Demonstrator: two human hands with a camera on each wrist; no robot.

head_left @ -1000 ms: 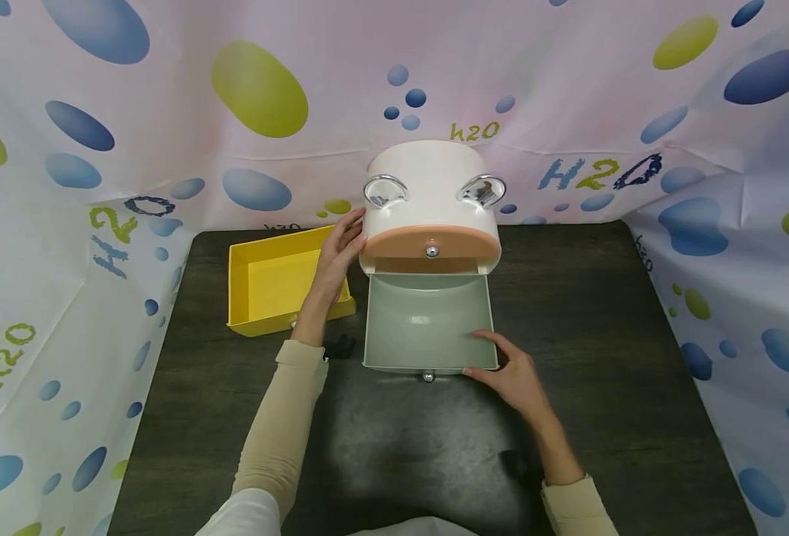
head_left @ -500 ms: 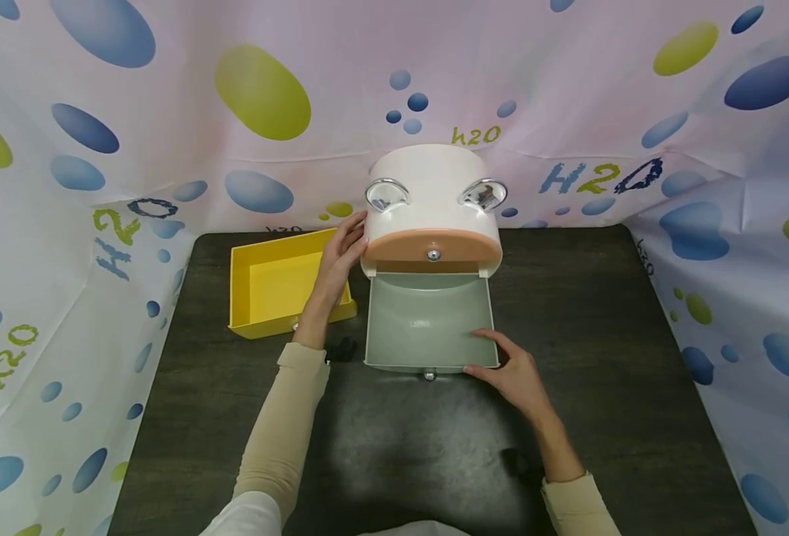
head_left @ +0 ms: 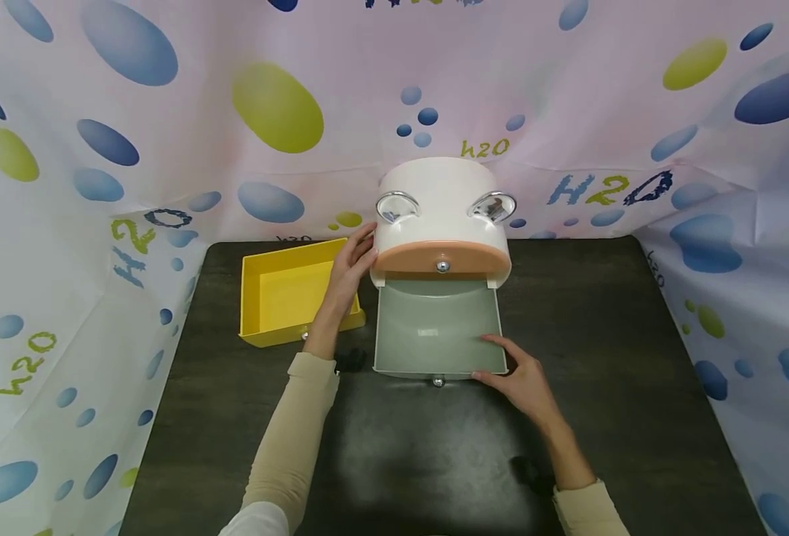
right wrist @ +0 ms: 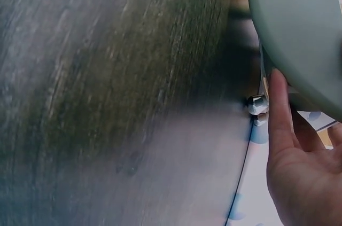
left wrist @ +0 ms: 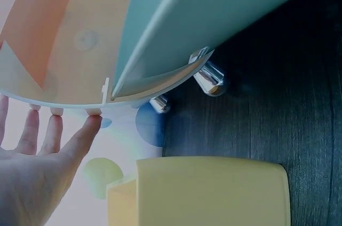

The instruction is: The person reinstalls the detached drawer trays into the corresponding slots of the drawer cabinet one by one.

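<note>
A white round-topped cabinet stands at the back of the dark table. Its peach upper drawer is closed. Below it a pale green drawer sticks well out towards me. My left hand rests flat against the cabinet's left side, and in the left wrist view its straight fingertips touch the cabinet's edge. My right hand grips the green drawer's front right corner, thumb along the rim. The right wrist view shows the thumb against the drawer front.
A yellow drawer lies loose on the table left of the cabinet, just behind my left forearm. A spotted curtain closes in the table on three sides. The cabinet stands on small chrome feet.
The green drawer has slid a little way back into the cabinet with my right hand on its corner. The left hand has stayed on the cabinet's side.
</note>
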